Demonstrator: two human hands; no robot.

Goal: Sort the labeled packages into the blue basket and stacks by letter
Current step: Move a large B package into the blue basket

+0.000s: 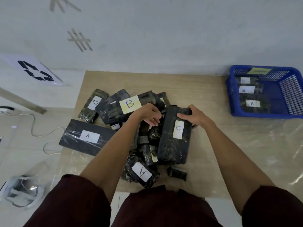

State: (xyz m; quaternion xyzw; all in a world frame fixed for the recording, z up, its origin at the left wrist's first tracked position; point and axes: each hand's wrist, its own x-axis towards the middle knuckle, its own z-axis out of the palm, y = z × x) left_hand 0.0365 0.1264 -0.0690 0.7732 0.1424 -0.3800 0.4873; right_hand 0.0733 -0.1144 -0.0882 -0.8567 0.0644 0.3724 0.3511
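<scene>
Packages (154, 135) in black wrap lie heaped at the middle of a board (205, 89), each with a lettered label. The right hand (188, 116) grasps the far end of a B package (173, 145), fingers curled over its top edge; this package lies on the heap's 3 o'clock side, its length running from 12 to 6. The left hand (147, 114) rests on the heap just beside it, fingers fairly straight and holding nothing, tips pointing toward the B package. At 11 o'clock of the heap sits a yellow-label B (130, 104), and beside it at 10 o'clock a D package (94, 104). A flat A package (87, 136) lies at 9 o'clock, partly over the board's edge. Another A (141, 172) is at 6 o'clock, nearest the person, with a small pack (177, 173) just beside it at 5 o'clock. The basket (291, 92) stands at 2 o'clock, well apart from the heap, and holds three packages along its 9 o'clock side: two marked B, then a basket A (252, 103) nearest the person.
</scene>
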